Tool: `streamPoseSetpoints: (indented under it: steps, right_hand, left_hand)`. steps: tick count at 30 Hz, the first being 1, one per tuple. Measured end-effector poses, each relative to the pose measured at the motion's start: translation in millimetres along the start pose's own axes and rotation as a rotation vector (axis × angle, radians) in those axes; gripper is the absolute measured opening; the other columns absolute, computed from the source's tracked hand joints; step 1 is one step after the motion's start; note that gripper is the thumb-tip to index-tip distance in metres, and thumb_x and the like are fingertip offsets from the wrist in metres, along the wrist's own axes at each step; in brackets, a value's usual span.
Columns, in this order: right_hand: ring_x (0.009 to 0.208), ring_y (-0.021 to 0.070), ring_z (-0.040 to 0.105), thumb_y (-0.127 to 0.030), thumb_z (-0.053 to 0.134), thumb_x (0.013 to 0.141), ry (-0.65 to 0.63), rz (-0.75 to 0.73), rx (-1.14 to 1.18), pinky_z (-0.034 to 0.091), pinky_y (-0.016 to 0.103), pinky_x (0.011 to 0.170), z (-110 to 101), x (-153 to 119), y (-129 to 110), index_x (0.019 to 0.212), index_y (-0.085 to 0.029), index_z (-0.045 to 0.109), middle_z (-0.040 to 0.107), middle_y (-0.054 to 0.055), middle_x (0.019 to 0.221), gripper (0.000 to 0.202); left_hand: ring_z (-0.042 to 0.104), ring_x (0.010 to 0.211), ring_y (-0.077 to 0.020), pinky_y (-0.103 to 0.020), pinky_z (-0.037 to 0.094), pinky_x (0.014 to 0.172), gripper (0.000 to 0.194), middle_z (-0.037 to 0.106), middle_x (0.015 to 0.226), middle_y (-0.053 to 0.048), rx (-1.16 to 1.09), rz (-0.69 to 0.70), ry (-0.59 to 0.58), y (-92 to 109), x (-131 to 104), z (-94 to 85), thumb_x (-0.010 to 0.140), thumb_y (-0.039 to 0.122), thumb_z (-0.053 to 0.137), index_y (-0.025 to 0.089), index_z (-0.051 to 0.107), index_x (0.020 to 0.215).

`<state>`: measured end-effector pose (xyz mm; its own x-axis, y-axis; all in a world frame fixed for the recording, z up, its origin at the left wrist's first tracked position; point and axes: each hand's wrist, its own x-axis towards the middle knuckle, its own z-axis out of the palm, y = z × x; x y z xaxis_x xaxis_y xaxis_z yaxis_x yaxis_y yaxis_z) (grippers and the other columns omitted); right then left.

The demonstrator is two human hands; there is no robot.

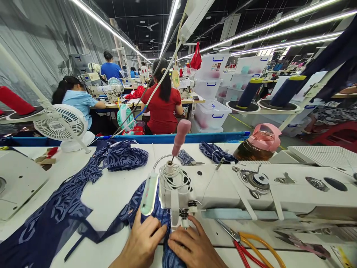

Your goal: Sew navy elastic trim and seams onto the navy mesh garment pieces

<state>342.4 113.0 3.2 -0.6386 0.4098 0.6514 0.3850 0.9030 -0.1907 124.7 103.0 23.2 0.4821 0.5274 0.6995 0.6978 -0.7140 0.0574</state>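
Dark blue patterned fabric (pixel 171 251) runs under the head of a white sewing machine (pixel 217 186). On the left of the needle area, my left hand (pixel 146 236) rests on the fabric with its fingers apart, the index finger reaching toward a small lit lamp (pixel 150 195). My right hand (pixel 192 243) lies on the fabric just in front of the presser area, fingers bent and spread. The needle and presser foot are hidden behind the machine head. More of the blue fabric (pixel 64 201) stretches across the table to the left.
Scissors with orange and red handles (pixel 251 247) and pink-handled snips (pixel 304 243) lie at the right. A pink-lidded jar (pixel 262 141) stands behind the machine. Folded fabric (pixel 125 156) and a white fan (pixel 64 124) are at the back left. People sit at machines beyond.
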Motion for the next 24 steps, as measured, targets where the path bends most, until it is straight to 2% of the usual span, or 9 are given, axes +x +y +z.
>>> streamPoseSetpoints:
  steps: [3,6,9,18,21,24]
  right_hand:
    - [0.09,0.0217,0.055,-0.012,0.045,0.11,-0.025,0.005,0.006,0.006,0.047,0.116,1,0,0,0.111,-0.015,0.061,0.061,0.003,0.103,0.017]
    - [0.087,0.0209,0.056,-0.019,0.032,0.118,-0.004,-0.002,0.001,0.006,0.046,0.116,0,2,0,0.108,-0.016,0.062,0.062,0.002,0.101,0.032]
    - [0.086,0.0205,0.056,-0.022,0.023,0.121,0.018,-0.006,-0.004,0.007,0.046,0.116,-2,4,-1,0.105,-0.015,0.063,0.062,0.002,0.1,0.044]
    - [0.081,0.019,0.056,-0.018,0.022,0.121,0.033,-0.013,-0.057,0.009,0.047,0.116,-3,6,-1,0.102,-0.016,0.065,0.063,0.0,0.098,0.047]
    - [0.08,0.0187,0.055,-0.017,0.025,0.121,0.044,-0.009,-0.058,0.01,0.046,0.116,-3,6,0,0.099,-0.016,0.065,0.063,-0.001,0.097,0.045]
    - [0.082,0.0204,0.056,-0.021,0.022,0.121,0.052,-0.02,-0.07,0.009,0.044,0.115,-5,7,1,0.105,-0.015,0.065,0.063,0.003,0.104,0.047]
  left_hand:
    - [0.046,0.072,-0.013,-0.057,0.016,0.113,0.028,0.052,0.075,-0.002,0.0,0.004,0.002,1,-3,7.3,0.09,0.0,0.038,0.011,0.063,0.1]
    - [0.048,0.074,-0.0134,-0.06,0.014,0.114,0.03,0.054,0.075,-0.002,-0.012,-0.001,-0.001,0,-5,10.1,0.091,0.0,0.037,0.012,0.063,0.1]
    - [0.051,0.077,-0.0135,-0.059,0.012,0.115,0.032,0.055,0.076,-0.002,-0.026,-0.007,0.003,0,-4,9.5,0.091,0.0,0.035,0.012,0.063,0.099]
    - [0.055,0.083,-0.0159,-0.059,0.01,0.115,0.028,0.056,0.077,-0.002,-0.039,0.01,-0.018,-2,-5,10.3,0.093,0.004,0.038,0.013,0.063,0.101]
    - [0.054,0.082,-0.0153,-0.054,0.018,0.111,0.031,0.056,0.081,-0.004,-0.111,-0.023,-0.009,-5,-8,6.6,0.089,0.001,0.036,0.012,0.061,0.104]
    - [0.055,0.091,-0.0172,-0.045,0.032,0.103,0.034,0.058,0.096,-0.009,-0.133,-0.14,-0.04,-12,-14,4.0,0.088,0.001,0.036,0.012,0.058,0.112]
